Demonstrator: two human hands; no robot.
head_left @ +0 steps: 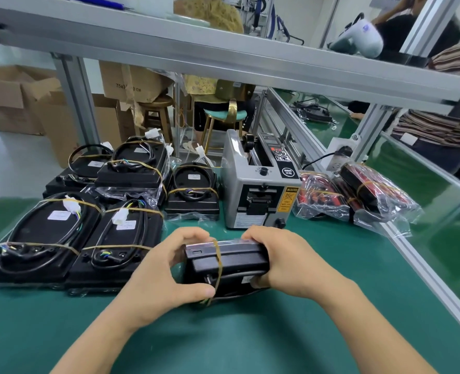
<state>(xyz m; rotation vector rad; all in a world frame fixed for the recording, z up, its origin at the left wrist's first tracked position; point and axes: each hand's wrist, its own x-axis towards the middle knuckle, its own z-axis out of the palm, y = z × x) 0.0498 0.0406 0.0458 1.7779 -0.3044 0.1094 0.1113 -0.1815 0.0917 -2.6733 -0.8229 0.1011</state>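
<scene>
A black plastic unit [232,261] stands on edge on the green mat [223,338], just in front of me. A yellowish rubber band [218,268] runs around its left part. My left hand [166,276] grips the unit's left end, thumb low by the band and fingers curled over the top. My right hand [285,261] holds the right end, fingers wrapped over the top edge. Part of the unit's lower face is hidden behind both hands.
Several banded black units with coiled cables [69,233] lie at left, some stacked. A grey tape dispenser machine [258,182] stands behind the held unit. Bagged red-and-black parts [358,193] lie at right beside an aluminium rail [425,265]. A shelf beam [223,58] crosses overhead. People sit beyond.
</scene>
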